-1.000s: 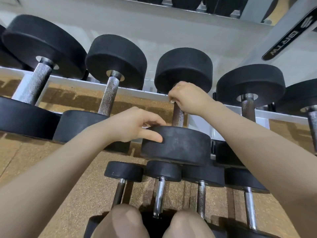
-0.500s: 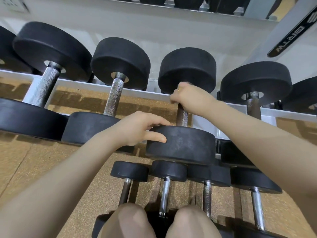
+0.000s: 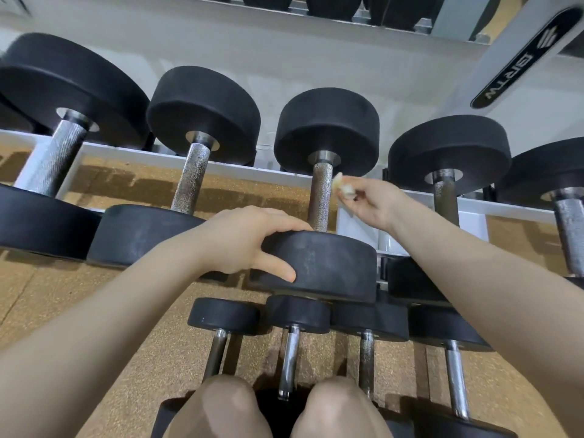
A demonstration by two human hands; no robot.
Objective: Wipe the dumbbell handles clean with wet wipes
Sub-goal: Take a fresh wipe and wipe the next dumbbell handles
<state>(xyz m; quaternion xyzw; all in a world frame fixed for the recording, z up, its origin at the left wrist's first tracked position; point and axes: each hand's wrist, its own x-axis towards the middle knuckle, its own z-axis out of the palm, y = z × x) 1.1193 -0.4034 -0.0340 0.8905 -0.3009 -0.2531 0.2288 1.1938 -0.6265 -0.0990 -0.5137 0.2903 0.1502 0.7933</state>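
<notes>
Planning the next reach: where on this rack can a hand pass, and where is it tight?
Open gaps: between the knurled handle under the wet wipe and the handle to its left, and beyond that toward the far-left handle. Crowded: the lower row of small dumbbells, heads nearly touching, and below the left hand on the near head.

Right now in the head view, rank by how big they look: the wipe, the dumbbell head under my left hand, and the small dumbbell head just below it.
1. The dumbbell head gripped by the left hand.
2. The small dumbbell head below it.
3. The wipe pinched in the right hand.

Distances from the camera differ somewhat, but the gaps look clear.
</notes>
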